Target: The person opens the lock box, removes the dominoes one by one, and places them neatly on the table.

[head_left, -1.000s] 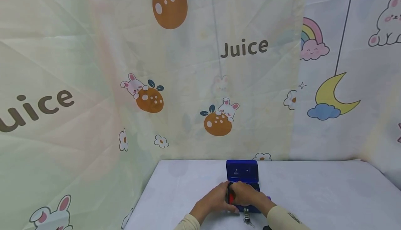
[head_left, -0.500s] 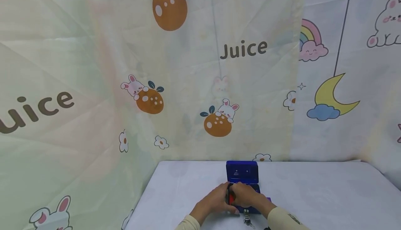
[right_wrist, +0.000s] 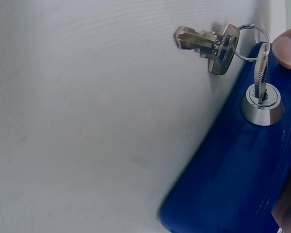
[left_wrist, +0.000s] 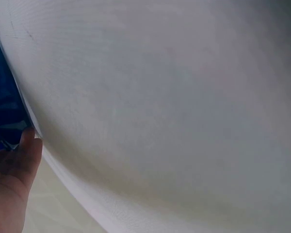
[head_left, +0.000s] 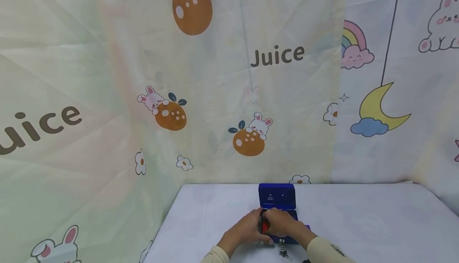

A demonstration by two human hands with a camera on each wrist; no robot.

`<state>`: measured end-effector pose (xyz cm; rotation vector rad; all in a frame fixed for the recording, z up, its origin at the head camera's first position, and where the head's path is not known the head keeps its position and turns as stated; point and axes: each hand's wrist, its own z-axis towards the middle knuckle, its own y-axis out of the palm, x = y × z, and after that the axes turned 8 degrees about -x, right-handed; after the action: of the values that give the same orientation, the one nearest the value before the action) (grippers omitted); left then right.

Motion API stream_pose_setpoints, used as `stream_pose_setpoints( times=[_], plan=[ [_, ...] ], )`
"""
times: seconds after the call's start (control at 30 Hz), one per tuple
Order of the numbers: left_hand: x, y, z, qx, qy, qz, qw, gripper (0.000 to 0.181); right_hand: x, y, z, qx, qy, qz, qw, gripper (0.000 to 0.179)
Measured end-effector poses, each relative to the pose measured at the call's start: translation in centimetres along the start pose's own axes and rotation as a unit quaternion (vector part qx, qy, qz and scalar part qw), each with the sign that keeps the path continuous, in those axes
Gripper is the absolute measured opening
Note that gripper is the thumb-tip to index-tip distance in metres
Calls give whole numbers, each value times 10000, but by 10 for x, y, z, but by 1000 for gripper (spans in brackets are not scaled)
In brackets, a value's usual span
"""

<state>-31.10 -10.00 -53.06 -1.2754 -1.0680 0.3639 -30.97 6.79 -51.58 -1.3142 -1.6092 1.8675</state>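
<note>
A: What does the head view show?
B: A blue box [head_left: 292, 240] on the white table [head_left: 344, 219], its lid [head_left: 277, 196] raised by the far edge, left of that edge's middle.
A: And the hands?
B: The left hand [head_left: 247, 228] is along the box's left side, thumb and index finger spread apart. The right hand [head_left: 281, 221] is over the box, fingers bent, next to a red-and-black thing [head_left: 265, 226]. Whether either one grips it, I can't tell. Keys [head_left: 283, 249] show at the box's front, and a purple thing [head_left: 307, 227] peeks out on the right.
A: The left wrist view?
B: The left hand's fingertips are at the box's edge, just inside the left border.
A: And the right wrist?
B: The box's front wall has a round metal lock [right_wrist: 263, 112] with one key in it. A ring [right_wrist: 268, 41] joins that to another key. A fingertip [right_wrist: 285, 51] touches the wall just beside the lock; whose, I can't tell.
</note>
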Motion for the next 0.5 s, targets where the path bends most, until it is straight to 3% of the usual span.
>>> stream_pose_setpoints(
  times=[0.5],
  plan=[
    [3,-2,0,-37,-20,-178,9998,90,-2,-4,-3,24,-125,1,9999,21]
  ],
)
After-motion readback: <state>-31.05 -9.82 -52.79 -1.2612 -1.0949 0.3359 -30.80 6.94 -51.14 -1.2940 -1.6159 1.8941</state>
